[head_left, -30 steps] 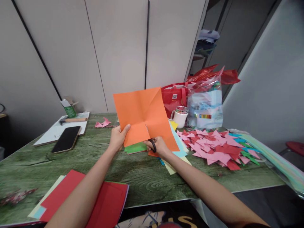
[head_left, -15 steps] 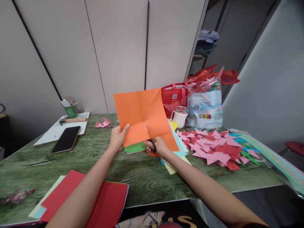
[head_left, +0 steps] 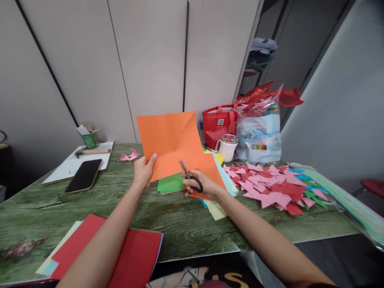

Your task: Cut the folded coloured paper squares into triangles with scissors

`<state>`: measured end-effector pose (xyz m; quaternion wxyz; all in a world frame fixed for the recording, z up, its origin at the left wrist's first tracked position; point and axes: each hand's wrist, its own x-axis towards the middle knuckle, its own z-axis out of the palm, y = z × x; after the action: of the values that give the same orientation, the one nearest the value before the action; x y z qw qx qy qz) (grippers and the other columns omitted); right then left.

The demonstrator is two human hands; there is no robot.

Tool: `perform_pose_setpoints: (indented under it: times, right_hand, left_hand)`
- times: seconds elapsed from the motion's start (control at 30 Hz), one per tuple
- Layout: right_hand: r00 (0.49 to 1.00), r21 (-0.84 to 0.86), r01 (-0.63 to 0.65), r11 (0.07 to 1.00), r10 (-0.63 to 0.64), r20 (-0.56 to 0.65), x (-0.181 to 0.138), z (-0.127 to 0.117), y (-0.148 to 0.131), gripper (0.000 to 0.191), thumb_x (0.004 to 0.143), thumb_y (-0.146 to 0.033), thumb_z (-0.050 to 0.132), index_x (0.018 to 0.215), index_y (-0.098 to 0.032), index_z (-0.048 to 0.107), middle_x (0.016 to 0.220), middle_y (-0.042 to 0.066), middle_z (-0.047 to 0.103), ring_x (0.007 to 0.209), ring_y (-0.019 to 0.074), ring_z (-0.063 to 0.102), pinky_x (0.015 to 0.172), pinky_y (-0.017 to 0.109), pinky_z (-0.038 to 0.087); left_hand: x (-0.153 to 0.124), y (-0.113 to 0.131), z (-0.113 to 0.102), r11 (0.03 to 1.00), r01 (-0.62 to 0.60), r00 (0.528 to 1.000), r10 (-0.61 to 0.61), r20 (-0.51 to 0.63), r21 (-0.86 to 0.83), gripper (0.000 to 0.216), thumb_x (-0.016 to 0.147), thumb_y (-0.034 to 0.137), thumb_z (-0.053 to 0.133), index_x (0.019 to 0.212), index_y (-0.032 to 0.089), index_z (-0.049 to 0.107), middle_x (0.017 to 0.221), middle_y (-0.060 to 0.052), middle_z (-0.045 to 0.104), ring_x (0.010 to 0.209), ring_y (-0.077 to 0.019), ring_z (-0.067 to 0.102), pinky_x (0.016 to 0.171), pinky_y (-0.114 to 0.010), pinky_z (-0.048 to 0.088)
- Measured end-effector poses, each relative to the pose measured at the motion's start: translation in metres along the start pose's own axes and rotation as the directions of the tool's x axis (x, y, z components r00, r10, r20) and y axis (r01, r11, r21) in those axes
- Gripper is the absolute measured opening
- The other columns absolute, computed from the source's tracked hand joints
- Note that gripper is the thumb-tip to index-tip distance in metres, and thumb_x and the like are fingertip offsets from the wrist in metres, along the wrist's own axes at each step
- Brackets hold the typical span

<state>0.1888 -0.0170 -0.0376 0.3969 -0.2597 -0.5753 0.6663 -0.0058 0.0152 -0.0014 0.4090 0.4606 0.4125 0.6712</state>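
My left hand [head_left: 143, 171] pinches the lower left corner of a creased orange paper sheet [head_left: 169, 140], holding it upright above the green wood-grain table [head_left: 180, 224]. My right hand [head_left: 201, 187] grips black-handled scissors [head_left: 192, 179], whose blades point up in front of the sheet's lower middle. A separated orange flap [head_left: 211, 168] hangs to the right of the blades. Under both hands lies a stack of coloured sheets, green [head_left: 170, 184] on top.
A pile of pink and red paper triangles [head_left: 270, 186] lies at the right. Behind it stand a white mug [head_left: 227, 149], a red bag [head_left: 217, 124] and a plastic bag [head_left: 259, 132]. A phone [head_left: 84, 175] rests on a white board [head_left: 64, 168] with a hammer [head_left: 91, 151]; red sheets [head_left: 132, 256] lie near.
The scissors have come out in front of the sheet, blades now visible. My left hand has pulled the orange sheet to the left, and a right flap hangs apart from it.
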Motion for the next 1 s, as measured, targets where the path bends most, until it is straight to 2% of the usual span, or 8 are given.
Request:
perform_pose_setpoints:
  times: [0.2, 0.3, 0.4, 0.5, 0.67, 0.8, 0.9, 1.0]
  right_hand:
    - [0.981, -0.065, -0.139, 0.988, 0.146, 0.126, -0.004, -0.003, -0.003, 0.024, 0.072, -0.034, 0.059, 0.076, -0.011, 0.054, 0.046, -0.006, 0.048, 0.040, 0.0043, 0.044, 0.052, 0.026, 0.051]
    - [0.979, -0.057, -0.095, 0.994, 0.104, 0.177, -0.005, -0.004, -0.003, 0.022, 0.071, -0.031, 0.061, 0.078, -0.012, 0.053, 0.045, -0.007, 0.048, 0.039, 0.0041, 0.043, 0.053, 0.027, 0.051]
    - [0.996, -0.017, 0.000, 1.000, 0.002, 0.084, -0.003, -0.004, -0.004, 0.022, 0.069, -0.029, 0.063, 0.080, -0.015, 0.050, 0.045, -0.008, 0.048, 0.039, 0.0046, 0.043, 0.052, 0.027, 0.051]
    - [1.000, -0.053, -0.007, 0.999, 0.008, 0.021, -0.002, -0.004, -0.004, 0.023, 0.069, -0.031, 0.063, 0.078, -0.013, 0.051, 0.046, -0.007, 0.049, 0.040, 0.0054, 0.046, 0.051, 0.027, 0.050]
    - [0.987, -0.013, -0.035, 0.999, 0.037, 0.159, -0.005, -0.006, -0.005, 0.025, 0.070, -0.035, 0.061, 0.079, -0.013, 0.053, 0.044, -0.008, 0.046, 0.039, 0.0049, 0.042, 0.052, 0.028, 0.050]
    - [0.993, 0.064, 0.097, 0.993, -0.101, 0.058, -0.002, -0.010, -0.005, 0.037, 0.069, -0.038, 0.062, 0.096, -0.017, 0.049, 0.046, -0.010, 0.043, 0.041, 0.0053, 0.042, 0.053, 0.028, 0.050]
    - [0.996, -0.033, 0.074, 0.997, -0.076, -0.046, 0.001, -0.011, -0.002, 0.044, 0.071, -0.033, 0.061, 0.107, -0.016, 0.045, 0.050, -0.007, 0.048, 0.044, 0.0068, 0.047, 0.052, 0.027, 0.049]
    - [1.000, -0.056, 0.016, 0.998, -0.017, -0.023, 0.001, -0.008, 0.001, 0.047, 0.072, -0.030, 0.060, 0.113, -0.018, 0.042, 0.054, -0.006, 0.051, 0.045, 0.0070, 0.049, 0.055, 0.028, 0.049]
  left_hand:
    - [0.001, 0.000, -0.001, 0.997, -0.040, 0.999, 0.040, 0.008, 0.060, 0.035, 0.059, 0.037, 0.066, 0.083, 0.011, 0.064, 0.083, -0.009, 0.068, 0.066, -0.0180, 0.062, 0.060, -0.029, 0.048]
    - [0.002, 0.000, -0.001, 0.993, -0.065, 0.997, 0.068, -0.029, 0.095, 0.034, 0.060, 0.036, 0.065, 0.082, 0.011, 0.065, 0.083, -0.009, 0.068, 0.067, -0.0181, 0.061, 0.059, -0.028, 0.048]
    - [0.002, 0.000, -0.002, 0.996, -0.033, 0.999, 0.033, -0.006, 0.084, 0.035, 0.059, 0.037, 0.066, 0.083, 0.011, 0.065, 0.081, -0.008, 0.069, 0.066, -0.0190, 0.062, 0.059, -0.029, 0.048]
    - [0.002, 0.000, -0.002, 0.998, -0.006, 1.000, 0.006, 0.010, 0.059, 0.035, 0.058, 0.036, 0.066, 0.084, 0.012, 0.065, 0.081, -0.008, 0.069, 0.067, -0.0193, 0.062, 0.061, -0.030, 0.048]
    - [0.003, 0.000, -0.003, 0.994, -0.065, 0.996, 0.070, -0.054, 0.090, 0.030, 0.060, 0.034, 0.065, 0.081, 0.013, 0.065, 0.081, -0.007, 0.069, 0.068, -0.0183, 0.062, 0.060, -0.027, 0.047]
    - [0.004, -0.002, -0.004, 0.995, -0.040, 0.999, 0.043, -0.028, 0.090, 0.031, 0.059, 0.034, 0.066, 0.080, 0.012, 0.065, 0.080, -0.007, 0.069, 0.067, -0.0189, 0.062, 0.058, -0.028, 0.048]
    - [0.003, -0.002, -0.004, 0.997, -0.007, 1.000, 0.007, 0.003, 0.077, 0.032, 0.058, 0.035, 0.066, 0.081, 0.012, 0.065, 0.078, -0.007, 0.069, 0.064, -0.0196, 0.063, 0.057, -0.030, 0.049]
    - [0.002, 0.000, -0.004, 0.998, 0.043, 0.999, -0.044, 0.021, 0.047, 0.031, 0.058, 0.033, 0.067, 0.082, 0.013, 0.065, 0.076, -0.007, 0.069, 0.062, -0.0197, 0.063, 0.057, -0.031, 0.050]
